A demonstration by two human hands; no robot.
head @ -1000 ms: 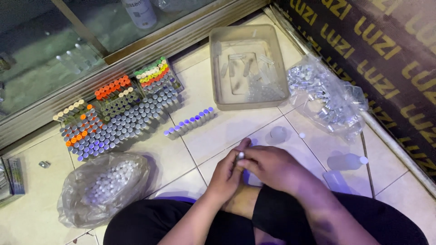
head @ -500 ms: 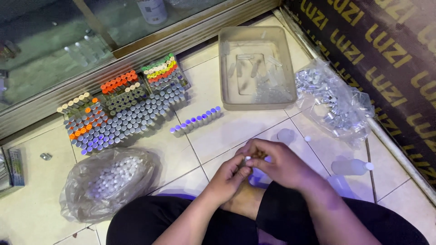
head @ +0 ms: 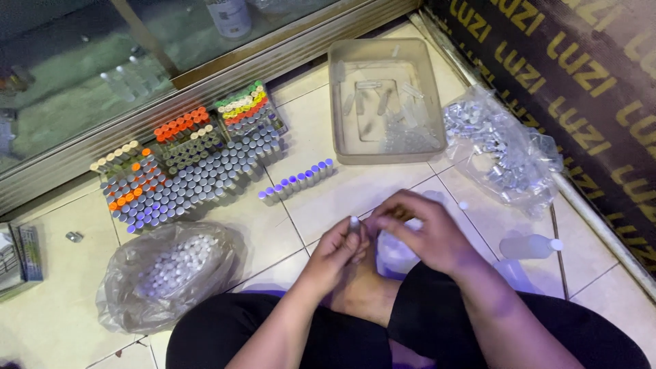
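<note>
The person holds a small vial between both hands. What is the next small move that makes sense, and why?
Probably the right hand should finish pressing or twisting the cap, since its fingertips meet the top of the small vial that the left hand holds upright. After that it likely joins the short row of purple-capped vials on the tiled floor.

Capped vials (head: pixel 191 171) left of tray (head: pixel 342 130); vial row (head: pixel 296 182) between.

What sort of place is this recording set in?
Probably the tiled floor of a small shop, beside a glass display case. Rows of small capped vials stand on it, with bags of loose caps and an open plastic tub.
</note>
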